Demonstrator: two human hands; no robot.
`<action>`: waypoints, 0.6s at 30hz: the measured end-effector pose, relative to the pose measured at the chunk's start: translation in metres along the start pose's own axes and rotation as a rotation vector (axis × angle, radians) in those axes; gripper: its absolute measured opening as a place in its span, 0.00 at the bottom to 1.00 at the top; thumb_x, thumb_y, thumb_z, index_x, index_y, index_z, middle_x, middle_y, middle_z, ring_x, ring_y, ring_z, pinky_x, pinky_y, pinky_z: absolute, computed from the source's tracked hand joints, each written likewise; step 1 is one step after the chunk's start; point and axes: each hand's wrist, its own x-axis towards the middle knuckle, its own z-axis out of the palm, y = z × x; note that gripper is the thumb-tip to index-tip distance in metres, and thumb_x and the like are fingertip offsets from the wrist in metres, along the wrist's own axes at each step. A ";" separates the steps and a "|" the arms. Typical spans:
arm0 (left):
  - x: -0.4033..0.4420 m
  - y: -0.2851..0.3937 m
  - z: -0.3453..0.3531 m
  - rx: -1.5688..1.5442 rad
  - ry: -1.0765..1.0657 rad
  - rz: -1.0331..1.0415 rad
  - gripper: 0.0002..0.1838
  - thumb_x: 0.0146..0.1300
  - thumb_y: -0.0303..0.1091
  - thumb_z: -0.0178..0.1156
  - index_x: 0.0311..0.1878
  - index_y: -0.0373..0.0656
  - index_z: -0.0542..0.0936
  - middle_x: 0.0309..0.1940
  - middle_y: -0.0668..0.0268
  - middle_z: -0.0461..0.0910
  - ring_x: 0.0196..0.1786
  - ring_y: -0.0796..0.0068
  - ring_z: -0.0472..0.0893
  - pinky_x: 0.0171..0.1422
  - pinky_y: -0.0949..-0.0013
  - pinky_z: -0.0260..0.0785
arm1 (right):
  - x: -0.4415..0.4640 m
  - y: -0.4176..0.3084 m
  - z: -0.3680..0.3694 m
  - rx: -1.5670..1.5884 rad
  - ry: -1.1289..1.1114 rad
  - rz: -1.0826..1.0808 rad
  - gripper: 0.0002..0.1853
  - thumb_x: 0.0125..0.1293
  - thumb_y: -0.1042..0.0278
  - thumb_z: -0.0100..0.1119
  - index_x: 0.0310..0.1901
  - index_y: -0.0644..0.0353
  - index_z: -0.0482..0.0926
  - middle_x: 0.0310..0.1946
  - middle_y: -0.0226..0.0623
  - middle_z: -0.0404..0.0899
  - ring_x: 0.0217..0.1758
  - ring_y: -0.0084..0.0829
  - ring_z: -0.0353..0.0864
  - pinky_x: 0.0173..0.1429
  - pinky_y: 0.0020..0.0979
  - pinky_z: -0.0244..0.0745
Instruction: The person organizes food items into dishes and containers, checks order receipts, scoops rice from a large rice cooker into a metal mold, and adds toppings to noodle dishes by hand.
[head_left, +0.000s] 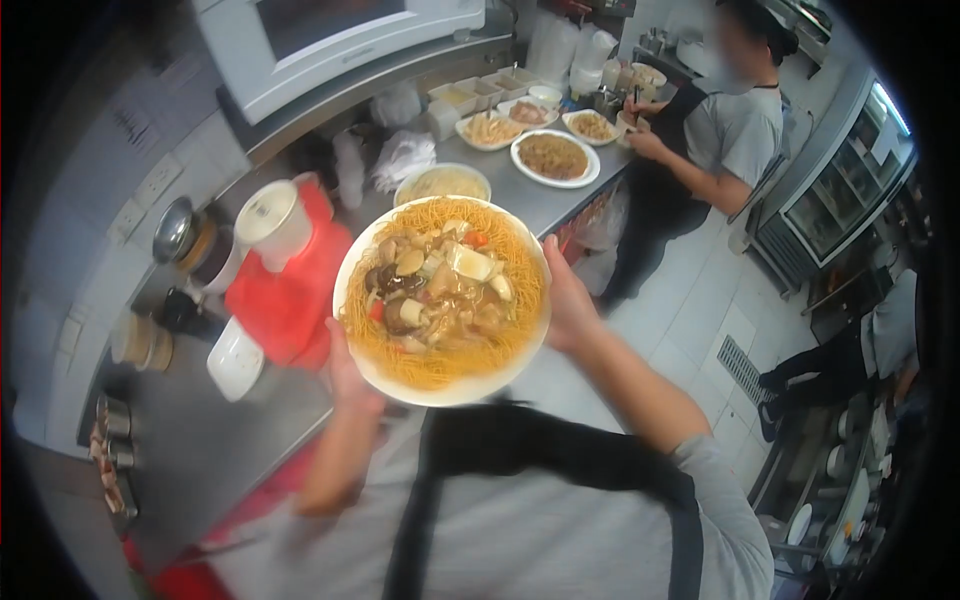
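A white plate (455,397) heaped with crispy noodles (440,372) is held up in front of me. Chunky pieces in a glossy sauce (440,275) cover the middle of the noodles, with mushroom and red bits among them. My left hand (352,372) grips the plate's lower left rim. On the other side, my right hand (568,298) holds the right rim, its fingers partly hidden beneath. The plate is over the front edge of the steel counter.
Along the steel counter (180,450) stand a white tub (272,220), a red plastic bag (285,310), a white dish (235,360) and a bowl (440,182). Farther back is a plate of food (553,157). A co-worker (690,150) stands at the right; another person (850,340) is farther right.
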 end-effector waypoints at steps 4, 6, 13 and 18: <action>0.074 -0.021 0.025 -0.113 -0.048 0.022 0.33 0.70 0.57 0.31 0.68 0.42 0.56 0.67 0.56 0.58 0.66 0.57 0.62 0.69 0.54 0.55 | 0.042 -0.066 -0.009 -0.213 -0.004 -0.059 0.33 0.70 0.41 0.30 0.65 0.61 0.58 0.64 0.44 0.62 0.65 0.37 0.65 0.65 0.39 0.63; 0.109 -0.026 0.031 -0.135 -0.059 0.005 0.33 0.70 0.57 0.30 0.68 0.42 0.56 0.66 0.56 0.58 0.67 0.56 0.61 0.69 0.54 0.55 | 0.063 -0.098 -0.011 -0.433 0.077 -0.163 0.34 0.70 0.40 0.30 0.65 0.60 0.58 0.64 0.44 0.62 0.65 0.37 0.64 0.65 0.39 0.63; 0.187 -0.035 0.054 -0.057 0.094 0.093 0.33 0.69 0.58 0.31 0.68 0.43 0.57 0.66 0.56 0.59 0.66 0.55 0.62 0.69 0.53 0.56 | 0.223 -0.262 -0.127 -0.820 0.160 -0.296 0.16 0.63 0.66 0.55 0.50 0.66 0.74 0.40 0.38 0.78 0.40 0.27 0.79 0.44 0.27 0.75; 0.222 -0.054 0.055 0.007 0.256 0.151 0.35 0.68 0.60 0.34 0.68 0.44 0.56 0.66 0.57 0.59 0.66 0.56 0.62 0.69 0.54 0.55 | 0.359 -0.370 -0.146 -1.145 0.115 -0.451 0.08 0.59 0.72 0.57 0.39 0.66 0.79 0.30 0.34 0.79 0.35 0.24 0.79 0.39 0.23 0.75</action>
